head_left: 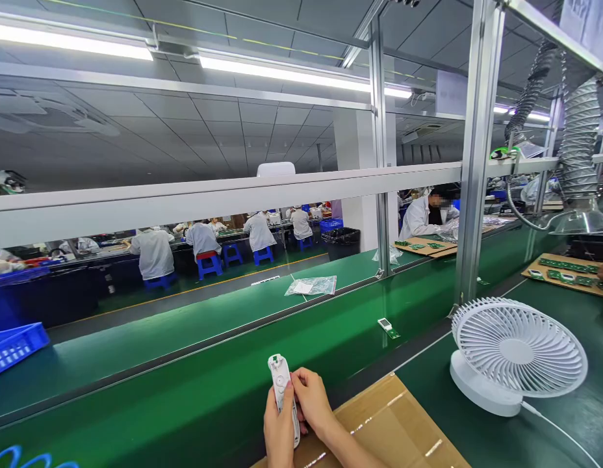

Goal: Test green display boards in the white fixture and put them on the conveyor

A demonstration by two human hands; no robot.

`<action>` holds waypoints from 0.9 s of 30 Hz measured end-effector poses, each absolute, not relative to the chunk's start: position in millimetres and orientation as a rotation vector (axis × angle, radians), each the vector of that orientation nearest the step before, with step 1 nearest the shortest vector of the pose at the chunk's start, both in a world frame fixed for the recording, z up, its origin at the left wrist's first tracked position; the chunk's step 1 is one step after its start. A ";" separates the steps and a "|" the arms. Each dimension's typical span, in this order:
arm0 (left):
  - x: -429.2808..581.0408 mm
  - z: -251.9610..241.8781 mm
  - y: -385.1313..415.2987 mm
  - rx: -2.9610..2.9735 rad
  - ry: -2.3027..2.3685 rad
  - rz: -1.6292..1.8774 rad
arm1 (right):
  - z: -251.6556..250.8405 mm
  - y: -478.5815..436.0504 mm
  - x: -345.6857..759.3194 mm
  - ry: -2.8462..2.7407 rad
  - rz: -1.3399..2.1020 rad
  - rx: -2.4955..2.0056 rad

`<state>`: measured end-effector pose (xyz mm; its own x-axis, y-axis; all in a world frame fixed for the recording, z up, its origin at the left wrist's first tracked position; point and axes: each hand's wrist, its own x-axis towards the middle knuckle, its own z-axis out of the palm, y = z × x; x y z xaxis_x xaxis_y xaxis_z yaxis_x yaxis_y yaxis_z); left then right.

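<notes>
A long, narrow white plastic shell (282, 383) with rounded ends and round features on its face is tilted upright over the near edge of the green conveyor belt. My left hand (278, 419) is closed around its lower part, with the thumb lying along the face. At the shell's right edge, the fingers of my right hand (311, 398) are pinched together; what is between the fingertips, if anything, is hidden. Below both hands lies a brown cardboard sheet (394, 422). A small green circuit board with a screen (389, 328) rests on the green belt (331, 344) farther ahead.
A white fan (518, 351) stands at the right, its cable trailing forward. Cardboard with circuit boards (567, 274) lies behind it. A metal post (477, 156) and crossbar rise ahead. On the far ledge is a clear plastic bag (311, 286); a blue crate (16, 348) sits left. People work beyond.
</notes>
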<state>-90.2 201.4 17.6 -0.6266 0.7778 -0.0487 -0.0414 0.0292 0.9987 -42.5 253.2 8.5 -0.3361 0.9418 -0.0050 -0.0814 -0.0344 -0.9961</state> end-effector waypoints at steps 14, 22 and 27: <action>-94.3 12.4 202.3 0.769 1.749 1.651 | 8.1 254.7 -40.4 -1.427 1.448 -1.015; -96.9 8.4 202.5 0.798 1.753 1.625 | 10.3 253.5 -38.7 -1.451 1.424 -1.020; -96.0 5.9 203.4 0.795 1.758 1.608 | 10.3 254.6 -38.1 -1.469 1.394 -1.021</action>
<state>-96.0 203.4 5.9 -0.6268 0.7778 -0.0463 0.0230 0.0779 0.9967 -38.1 254.6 10.3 -0.3088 0.9502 0.0424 0.0075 0.0470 -0.9989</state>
